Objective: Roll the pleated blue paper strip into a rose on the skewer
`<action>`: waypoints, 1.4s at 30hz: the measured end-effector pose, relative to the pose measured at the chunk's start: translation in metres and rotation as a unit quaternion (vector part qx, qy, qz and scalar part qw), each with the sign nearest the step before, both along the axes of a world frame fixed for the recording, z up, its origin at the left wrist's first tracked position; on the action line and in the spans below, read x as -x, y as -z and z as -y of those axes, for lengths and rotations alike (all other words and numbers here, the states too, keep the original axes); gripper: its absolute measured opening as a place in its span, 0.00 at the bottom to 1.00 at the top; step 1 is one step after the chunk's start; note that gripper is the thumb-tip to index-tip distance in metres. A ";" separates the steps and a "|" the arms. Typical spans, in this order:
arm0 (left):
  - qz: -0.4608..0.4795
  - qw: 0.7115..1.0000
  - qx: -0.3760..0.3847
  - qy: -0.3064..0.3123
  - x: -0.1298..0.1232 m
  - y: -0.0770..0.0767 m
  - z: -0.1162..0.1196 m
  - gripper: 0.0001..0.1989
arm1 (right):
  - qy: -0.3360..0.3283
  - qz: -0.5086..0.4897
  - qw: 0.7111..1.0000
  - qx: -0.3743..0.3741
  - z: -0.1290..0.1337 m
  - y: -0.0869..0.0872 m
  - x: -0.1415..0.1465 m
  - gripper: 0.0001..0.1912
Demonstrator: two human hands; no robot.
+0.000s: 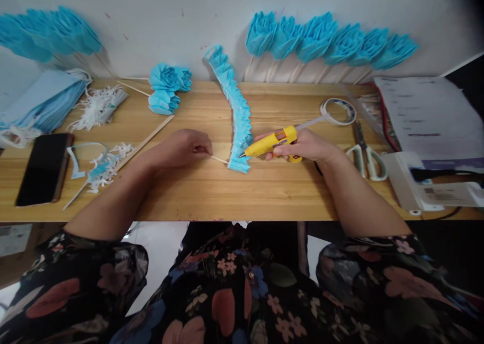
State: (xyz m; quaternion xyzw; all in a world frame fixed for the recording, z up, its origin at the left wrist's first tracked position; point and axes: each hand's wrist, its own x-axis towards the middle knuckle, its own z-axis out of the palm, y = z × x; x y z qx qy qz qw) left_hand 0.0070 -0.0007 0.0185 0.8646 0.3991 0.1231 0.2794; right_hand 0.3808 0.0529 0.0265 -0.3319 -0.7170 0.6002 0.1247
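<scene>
A long pleated blue strip (239,109) lies on the wooden table (242,203), curving from the wall down toward the middle. My left hand (185,148) is closed on a thin wooden stick (219,159), whose far end meets the strip's lower end. In my right hand (302,146) is a yellow glue gun (274,141), with a clear glue stick in its back. The gun's metal nozzle points left, at or just above the strip's lower end; whether it touches cannot be seen.
Blue paper flowers (317,36) on sticks lean along the wall. At left are blue masks (49,99), white cords (100,107) and a phone (43,168). On the right are tape (338,111), scissors (365,155), papers (427,114) and a white device (406,182).
</scene>
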 end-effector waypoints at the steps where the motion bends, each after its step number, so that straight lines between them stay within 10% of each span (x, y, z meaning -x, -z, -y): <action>1: 0.001 1.000 -0.001 0.002 0.000 0.001 0.000 0.11 | -0.001 0.005 1.000 -0.001 0.001 -0.001 0.001 0.28; 26: 0.014 0.999 -0.025 0.027 -0.001 0.000 0.000 0.13 | 0.054 0.005 0.998 -0.014 0.007 -0.001 0.003 0.37; 42: 0.020 0.999 -0.011 0.023 -0.002 -0.002 -0.001 0.11 | -0.008 0.037 0.999 -0.039 0.005 -0.008 0.004 0.21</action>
